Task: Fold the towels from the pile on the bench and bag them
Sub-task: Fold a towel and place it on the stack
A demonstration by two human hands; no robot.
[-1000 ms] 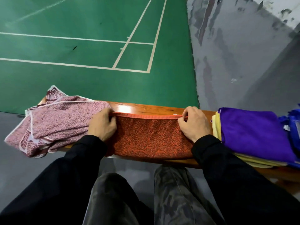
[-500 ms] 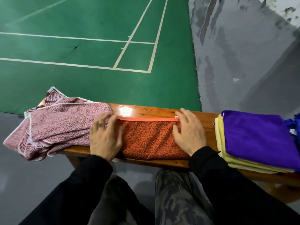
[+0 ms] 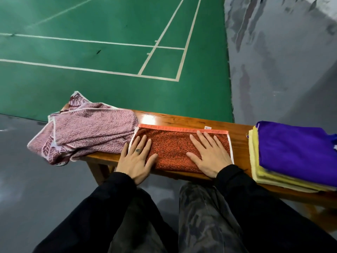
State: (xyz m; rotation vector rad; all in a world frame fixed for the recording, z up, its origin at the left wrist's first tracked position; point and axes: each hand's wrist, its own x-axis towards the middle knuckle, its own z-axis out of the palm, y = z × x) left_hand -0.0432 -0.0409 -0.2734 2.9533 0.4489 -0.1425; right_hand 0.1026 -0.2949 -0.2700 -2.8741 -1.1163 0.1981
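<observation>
An orange-red speckled towel (image 3: pixel 173 147) lies folded flat on the wooden bench (image 3: pixel 182 120), its orange hem along the far edge. My left hand (image 3: pixel 135 159) presses flat on the towel's left end, fingers straight and spread. My right hand (image 3: pixel 211 152) lies flat on its right half, fingers straight, reaching the hem. To the left a crumpled pink towel (image 3: pixel 87 128) with leaf-pattern borders hangs partly over the bench end. To the right sits a stack with a folded purple towel (image 3: pixel 299 150) on top of yellow towels (image 3: pixel 269 177). No bag is in view.
The bench stands on a grey floor (image 3: pixel 36 179) at the edge of a green court (image 3: pixel 91 79) with white lines. A grey wall (image 3: pixel 282 61) rises at the right. My legs in dark trousers are under the bench's near edge.
My hands let go of the orange towel's far hem after laying it down, opened flat and slid across the towel toward me and outward, smoothing it.
</observation>
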